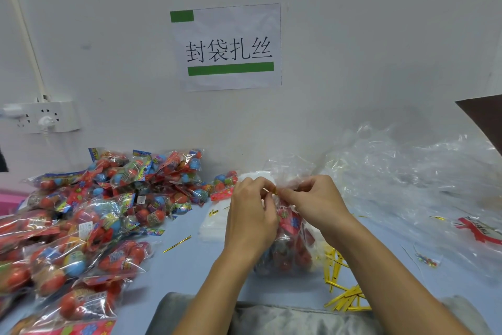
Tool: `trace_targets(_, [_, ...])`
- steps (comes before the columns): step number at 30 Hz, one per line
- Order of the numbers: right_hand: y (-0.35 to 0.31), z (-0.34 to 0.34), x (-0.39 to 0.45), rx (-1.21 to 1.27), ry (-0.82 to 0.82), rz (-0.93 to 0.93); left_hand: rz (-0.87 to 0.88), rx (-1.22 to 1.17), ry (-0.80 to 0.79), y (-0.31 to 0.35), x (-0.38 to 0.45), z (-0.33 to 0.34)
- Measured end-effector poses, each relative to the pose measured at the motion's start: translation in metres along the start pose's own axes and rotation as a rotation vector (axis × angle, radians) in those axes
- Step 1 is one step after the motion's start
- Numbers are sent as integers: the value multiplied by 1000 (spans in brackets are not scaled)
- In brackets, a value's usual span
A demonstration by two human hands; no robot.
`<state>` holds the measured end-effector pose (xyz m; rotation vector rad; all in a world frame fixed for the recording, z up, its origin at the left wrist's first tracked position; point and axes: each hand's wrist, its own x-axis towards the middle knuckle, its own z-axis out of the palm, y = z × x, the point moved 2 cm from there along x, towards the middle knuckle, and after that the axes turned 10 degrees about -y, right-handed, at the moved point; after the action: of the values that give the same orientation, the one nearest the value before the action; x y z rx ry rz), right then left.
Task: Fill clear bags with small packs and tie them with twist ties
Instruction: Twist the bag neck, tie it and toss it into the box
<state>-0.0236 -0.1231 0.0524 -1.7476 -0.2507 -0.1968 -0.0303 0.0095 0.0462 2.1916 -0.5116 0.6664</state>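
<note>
Both hands' fingers (267, 190) pinching gold twist tie (275, 192) at bag (290, 242) neck, mid-table.

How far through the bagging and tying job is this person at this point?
Done: a big pile of filled bags lies on the left of the table. In hand: the left hand and right hand pinch a gold twist tie at the neck of a filled bag, so it is being tied. Left: a heap of empty clear bags on the right and spare gold ties near the table's front edge suggest more bags to go.
</note>
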Motion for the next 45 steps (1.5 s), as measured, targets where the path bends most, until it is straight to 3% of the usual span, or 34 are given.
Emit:
trace_targets(7, [0, -2, 0, -2, 11, 2, -56, -164, 12, 2, 0, -1])
trace_targets(16, [-4, -2, -1, 82, 4, 50, 52, -167, 91, -1, -1, -3])
trace_targets(24, [-7, 0, -4, 121, -17, 78, 102, -154, 55, -5, 1, -6])
trace_targets(32, [-7, 0, -4, 92, 51, 69, -213, -417, -1, -7, 4, -9])
trace_targets(37, [-8, 0, -5, 57, 50, 58, -240, -436, -111, -4, 4, -10])
trace_targets(45, [-7, 0, -4, -5, 58, 40, -260, -419, -146, 2, 5, -13])
